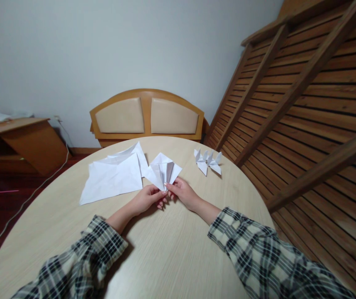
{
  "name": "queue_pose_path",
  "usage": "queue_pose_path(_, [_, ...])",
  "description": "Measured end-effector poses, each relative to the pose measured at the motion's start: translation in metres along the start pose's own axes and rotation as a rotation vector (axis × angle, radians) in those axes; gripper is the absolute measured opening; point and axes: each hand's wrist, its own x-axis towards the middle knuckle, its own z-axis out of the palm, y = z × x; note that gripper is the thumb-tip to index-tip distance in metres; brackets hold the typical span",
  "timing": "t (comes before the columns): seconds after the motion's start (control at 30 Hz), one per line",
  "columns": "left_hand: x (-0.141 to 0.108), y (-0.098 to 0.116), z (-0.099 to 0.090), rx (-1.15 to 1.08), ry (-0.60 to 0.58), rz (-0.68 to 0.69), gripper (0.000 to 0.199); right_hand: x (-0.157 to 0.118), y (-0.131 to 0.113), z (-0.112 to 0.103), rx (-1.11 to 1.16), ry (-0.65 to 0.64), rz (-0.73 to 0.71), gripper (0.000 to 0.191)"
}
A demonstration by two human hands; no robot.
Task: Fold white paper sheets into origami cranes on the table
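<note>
A partly folded piece of white paper [163, 169] is held above the middle of the round table, its creased flaps fanned out toward the far side. My left hand [149, 196] pinches its near left edge between thumb and fingers. On the near right edge, my right hand [181, 191] grips the same paper, its thumb pressed close to the left thumb at the near corner. The fingers beneath the paper are partly hidden.
Several white paper sheets [112, 176] lie overlapping at the left of the table [178, 257]. Small folded paper figures [207, 160] stand at the far right. Beyond are a headboard [147, 112], slatted wooden panels [290, 104] at right and a desk [22, 141] at left.
</note>
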Motion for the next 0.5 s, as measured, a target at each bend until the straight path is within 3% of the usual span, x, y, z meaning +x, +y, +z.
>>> queue_pose_path(0.27, [-0.0022, 0.0039, 0.0049, 0.155, 0.012, 0.007, 0.038, 0.0011, 0.001, -0.0002, -0.04, 0.045, -0.013, 0.039])
queue_pose_path(0.5, [-0.0008, 0.0006, 0.0032, 0.091, 0.054, 0.0, 0.037, 0.0015, 0.0026, -0.0013, -0.007, 0.027, 0.016, 0.035])
